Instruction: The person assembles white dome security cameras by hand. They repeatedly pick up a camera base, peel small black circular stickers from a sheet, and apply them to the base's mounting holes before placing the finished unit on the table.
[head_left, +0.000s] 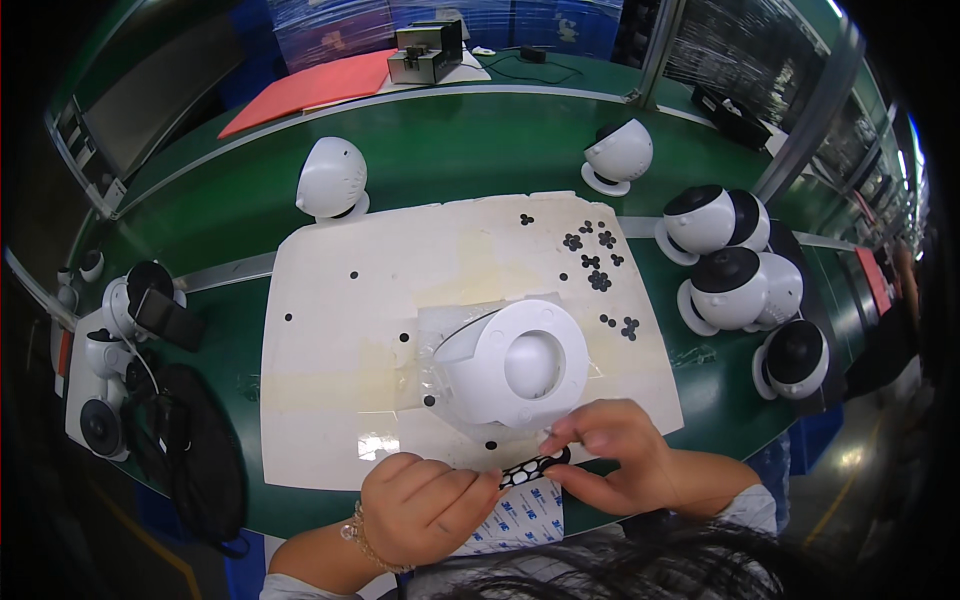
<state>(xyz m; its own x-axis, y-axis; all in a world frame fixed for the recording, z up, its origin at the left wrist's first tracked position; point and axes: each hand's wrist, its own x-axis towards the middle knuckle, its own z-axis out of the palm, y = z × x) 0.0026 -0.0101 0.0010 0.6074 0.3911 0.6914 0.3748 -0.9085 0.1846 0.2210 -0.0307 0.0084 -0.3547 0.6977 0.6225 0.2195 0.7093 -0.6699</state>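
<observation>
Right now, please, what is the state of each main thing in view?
Spotted strip: held, partly hidden
Left hand: closed on its left end
Right hand: at its right end, grip unclear
Central white device: tipped, ring-shaped end facing up
Black dots: scattered, some clustered
Rear-left device: upright
Rear-right device: upright
Right-side devices: grouped close together
Patterned sheet: partly covered

Factory workshop, green workbench (pixel 470 135), metal posts (pixel 818 125), several similar white devices (pixel 465 375)

Spotted strip (pixel 522 472) — its left end is hidden by the left hand (pixel 425 508), and the right hand (pixel 622 460) partly covers the other. Dark hair (pixel 620 565) blurs and runs off the lower edge. At right, 1 black-faced device (pixel 748 218) is partly hidden behind a white neighbour (pixel 690 230).
</observation>
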